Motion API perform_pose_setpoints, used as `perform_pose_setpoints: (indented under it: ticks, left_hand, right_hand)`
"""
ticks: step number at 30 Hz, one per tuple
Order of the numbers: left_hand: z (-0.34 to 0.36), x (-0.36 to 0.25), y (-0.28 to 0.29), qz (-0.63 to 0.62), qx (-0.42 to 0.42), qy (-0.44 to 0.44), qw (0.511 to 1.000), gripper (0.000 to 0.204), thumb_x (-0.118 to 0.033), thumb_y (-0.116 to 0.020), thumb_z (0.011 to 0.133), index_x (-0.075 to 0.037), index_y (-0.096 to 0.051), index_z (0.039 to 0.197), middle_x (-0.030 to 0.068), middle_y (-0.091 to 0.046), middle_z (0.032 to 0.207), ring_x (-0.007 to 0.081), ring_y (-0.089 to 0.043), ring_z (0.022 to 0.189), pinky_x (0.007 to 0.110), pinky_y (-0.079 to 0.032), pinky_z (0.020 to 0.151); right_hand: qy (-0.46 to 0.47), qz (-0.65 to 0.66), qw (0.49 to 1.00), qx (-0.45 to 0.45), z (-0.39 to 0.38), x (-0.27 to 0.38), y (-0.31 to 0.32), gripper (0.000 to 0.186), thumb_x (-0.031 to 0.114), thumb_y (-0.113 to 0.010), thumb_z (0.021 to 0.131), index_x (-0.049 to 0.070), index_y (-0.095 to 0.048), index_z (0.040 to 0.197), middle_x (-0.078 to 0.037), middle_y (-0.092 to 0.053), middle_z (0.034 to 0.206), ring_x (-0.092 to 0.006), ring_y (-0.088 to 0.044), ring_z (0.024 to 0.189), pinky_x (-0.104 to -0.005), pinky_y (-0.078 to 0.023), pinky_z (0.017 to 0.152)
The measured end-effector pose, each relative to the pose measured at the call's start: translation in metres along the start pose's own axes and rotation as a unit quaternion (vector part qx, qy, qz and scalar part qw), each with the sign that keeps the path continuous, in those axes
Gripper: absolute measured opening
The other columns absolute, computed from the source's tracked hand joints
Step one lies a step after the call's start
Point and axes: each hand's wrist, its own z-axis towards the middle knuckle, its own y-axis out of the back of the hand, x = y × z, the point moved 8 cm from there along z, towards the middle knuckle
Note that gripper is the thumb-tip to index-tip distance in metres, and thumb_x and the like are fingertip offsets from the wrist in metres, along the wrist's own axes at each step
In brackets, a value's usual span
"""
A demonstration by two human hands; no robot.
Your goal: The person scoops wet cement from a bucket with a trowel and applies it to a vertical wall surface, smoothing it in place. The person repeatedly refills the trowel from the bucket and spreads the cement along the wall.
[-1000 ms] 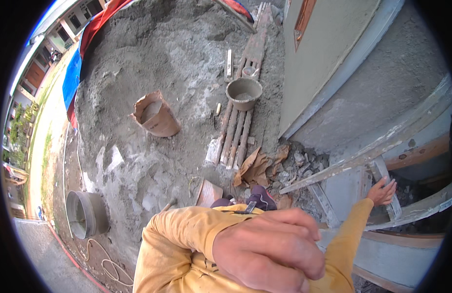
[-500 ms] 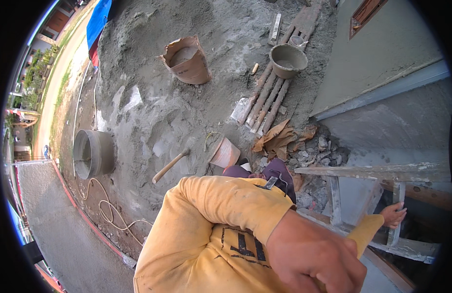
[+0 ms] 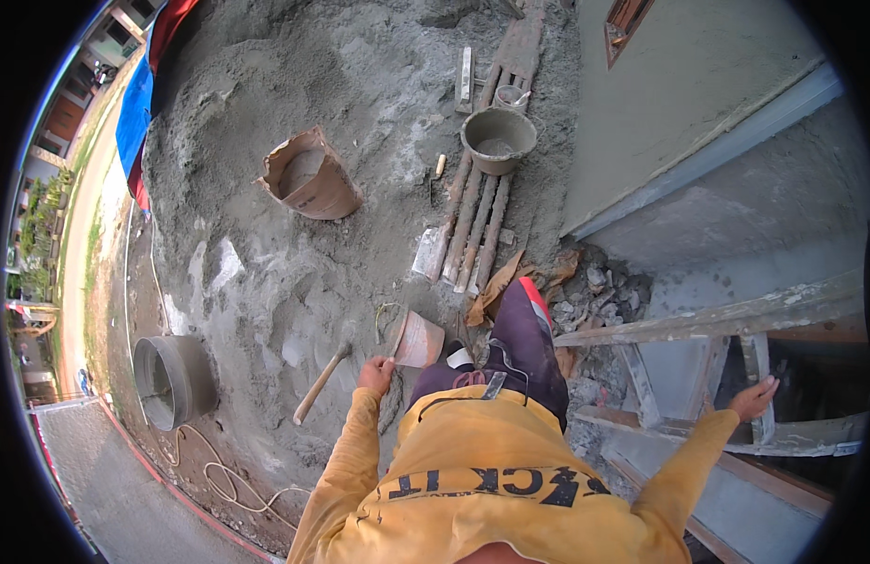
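My left hand (image 3: 376,374) reaches down beside my left leg, its fingers curled at the rim of a small, pale pinkish bucket (image 3: 420,340) that lies tilted on the grey ground. Out to the right, my right hand (image 3: 755,399) rests on a rung of a mortar-stained wooden ladder (image 3: 708,324), with some fingers stretched past the rung. Just left of the bucket lies a tool with a wooden handle (image 3: 322,383); its dark head is partly sunk in the sand.
A torn brown paper sack (image 3: 327,193) stands open ahead. On a bundle of bamboo poles (image 3: 473,226) sits a grey basin (image 3: 498,141). A large grey tub (image 3: 190,381) stands left, near a loose hose (image 3: 230,489). Rubble (image 3: 604,291) lies by the plastered wall (image 3: 689,103).
My left arm has swung from across my body, close to the camera, down to the bucket. The right hand has stayed at the ladder, its fingers straighter. The view has shifted.
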Motion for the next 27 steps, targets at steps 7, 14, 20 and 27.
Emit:
perform_pose_setpoints:
  ticks: [7,14,20,27]
  left_hand:
    - [-0.07,0.29,-0.004,0.049,-0.083,0.263,0.96,0.032,-0.028,-0.059,0.081,0.004,-0.061,0.079,0.0127,-0.061,0.067,0.0218,-0.061,0.053,0.033,-0.047,0.048]
    - [-0.003,0.178,-0.051,-0.121,-0.055,0.269,0.954,0.035,-0.031,-0.058,0.08,0.003,-0.061,0.071,0.0155,-0.061,0.059,0.0236,-0.062,0.056,0.036,-0.048,0.056]
    - [0.116,0.088,0.001,-0.117,-0.085,0.189,0.971,0.034,-0.028,-0.058,0.081,0.003,-0.059,0.069,0.012,-0.059,0.059,0.0189,-0.06,0.053,0.034,-0.048,0.052]
    - [0.223,-0.117,0.029,-0.121,0.022,0.206,0.971,0.033,-0.028,-0.055,0.083,0.004,-0.06,0.076,0.0111,-0.064,0.071,0.0184,-0.063,0.06,0.028,-0.048,0.055]
  right_hand:
    - [-0.267,-0.182,0.945,-0.042,-0.076,-0.146,0.024,0.059,0.051,-0.042,0.086,-0.003,-0.064,0.091,-0.025,-0.062,0.094,-0.0412,-0.06,0.087,-0.0498,-0.047,0.07]
    - [0.143,-0.223,0.469,0.843,-0.448,-0.098,-0.086,0.043,0.036,-0.053,0.082,-0.002,-0.058,0.103,-0.025,-0.062,0.096,-0.0373,-0.061,0.09,-0.0438,-0.048,0.075]
    - [0.048,0.095,0.623,0.775,-0.425,0.316,-0.264,0.036,0.036,-0.052,0.084,0.004,-0.065,0.095,-0.013,-0.066,0.09,-0.0266,-0.062,0.082,-0.0365,-0.047,0.076]
    - [0.098,0.091,0.535,0.834,-0.326,0.539,-0.336,0.047,0.047,-0.054,0.081,0.006,-0.062,0.101,-0.015,-0.063,0.101,-0.0286,-0.058,0.098,-0.0365,-0.043,0.085]
